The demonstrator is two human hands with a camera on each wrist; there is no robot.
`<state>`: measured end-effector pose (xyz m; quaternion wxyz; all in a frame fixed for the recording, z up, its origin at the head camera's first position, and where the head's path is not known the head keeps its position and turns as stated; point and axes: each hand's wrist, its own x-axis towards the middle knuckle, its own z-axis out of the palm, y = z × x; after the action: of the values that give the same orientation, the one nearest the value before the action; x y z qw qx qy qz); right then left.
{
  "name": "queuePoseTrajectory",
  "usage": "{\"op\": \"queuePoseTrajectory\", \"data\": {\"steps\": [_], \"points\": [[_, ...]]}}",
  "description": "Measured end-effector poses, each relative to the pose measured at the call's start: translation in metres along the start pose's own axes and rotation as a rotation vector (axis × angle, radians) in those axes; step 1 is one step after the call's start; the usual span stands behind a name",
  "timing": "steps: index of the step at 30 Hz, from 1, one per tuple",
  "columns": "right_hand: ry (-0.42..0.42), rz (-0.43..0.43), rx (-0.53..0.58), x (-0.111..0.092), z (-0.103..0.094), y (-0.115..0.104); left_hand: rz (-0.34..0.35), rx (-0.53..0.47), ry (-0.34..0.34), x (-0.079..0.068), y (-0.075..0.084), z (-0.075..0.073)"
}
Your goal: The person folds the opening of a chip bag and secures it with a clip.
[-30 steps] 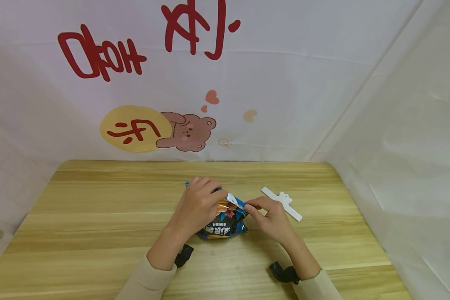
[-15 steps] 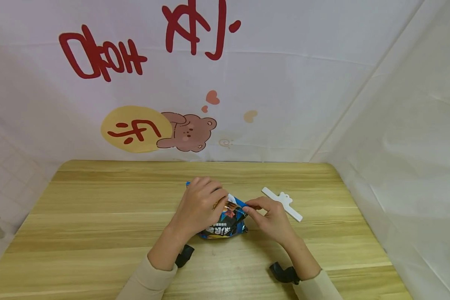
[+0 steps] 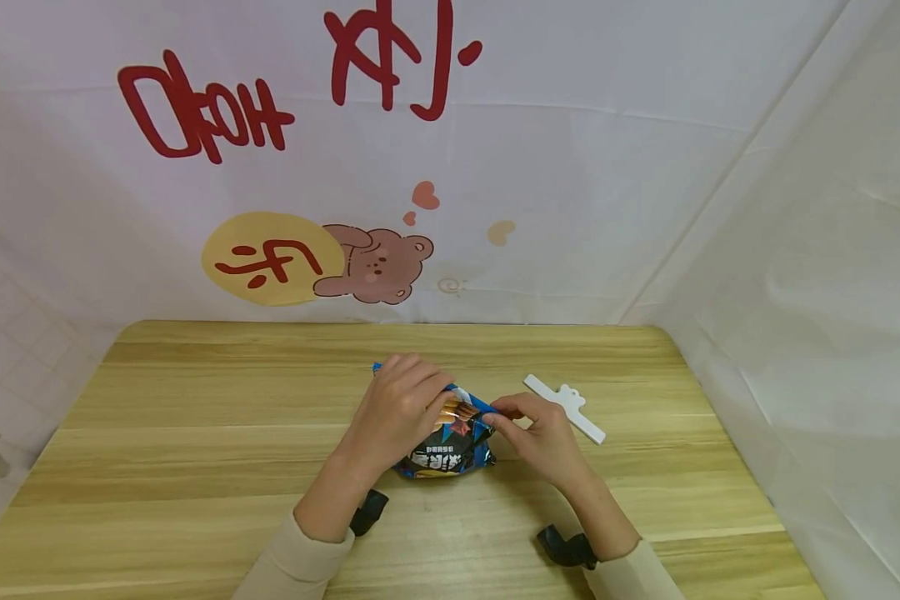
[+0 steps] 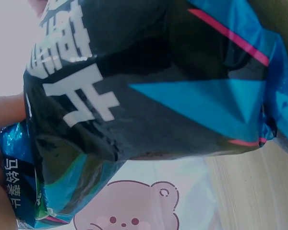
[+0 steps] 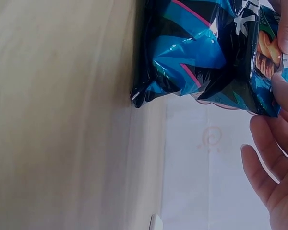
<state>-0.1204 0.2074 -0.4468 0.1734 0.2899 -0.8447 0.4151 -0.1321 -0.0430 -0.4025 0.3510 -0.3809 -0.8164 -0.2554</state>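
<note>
Now snack bag (image 3: 446,458), at 6 o'clock in head view, shows more blue, less white along top edge than 1 second ago; we judge fold turning over; left hand (image 3: 401,404) clamped on top, right hand (image 3: 546,433) pinching 2 o'clock corner; clip (image 3: 572,407) lies at 3 o'clock

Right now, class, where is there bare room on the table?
Bare: the table between the left hand and the left edge; right of the white clip, to the right edge. Crowded: the middle, where that hand and the right hand hold the snack bag near the clip.
</note>
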Motion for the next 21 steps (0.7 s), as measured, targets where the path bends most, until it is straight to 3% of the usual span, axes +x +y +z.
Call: {"op": "queuePoseTrajectory", "data": {"steps": [11, 16, 21], "points": [[0.034, -0.024, -0.029, 0.0003, 0.0031, 0.0030, -0.003, 0.013, 0.027, -0.0012, 0.0001, 0.0020], [0.034, -0.016, -0.035, -0.0001, 0.0027, 0.0030, -0.008, 0.063, 0.025, -0.0011, -0.0005, 0.0017], [0.031, -0.017, -0.055, -0.0004, 0.0020, 0.0044, -0.045, 0.091, 0.021, -0.0012, -0.0015, 0.0006]]}}
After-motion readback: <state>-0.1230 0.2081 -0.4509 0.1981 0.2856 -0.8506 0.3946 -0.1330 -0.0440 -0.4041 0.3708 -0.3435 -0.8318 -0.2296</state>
